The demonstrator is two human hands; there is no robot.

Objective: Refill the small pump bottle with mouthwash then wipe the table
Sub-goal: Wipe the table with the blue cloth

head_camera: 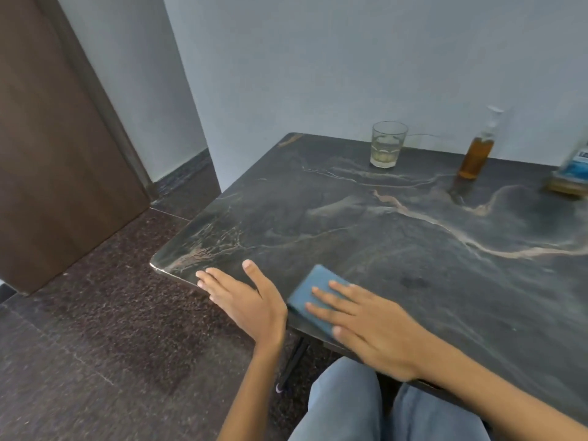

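Brown door (47, 154) and speckled floor sit leftmost. The left hand (248, 303) lies flat, fingers straight, at the dark marbled counter (381, 224) edge; the right hand (372, 326) presses flat on a blue sponge (315, 291) whose long axis runs near-right to far-left. Behind: glass (388, 144), upright amber pump bottle (477, 154), mouthwash bottle (572, 167).

Large mouthwash bottle (572, 167) cut off at right edge, label blurred
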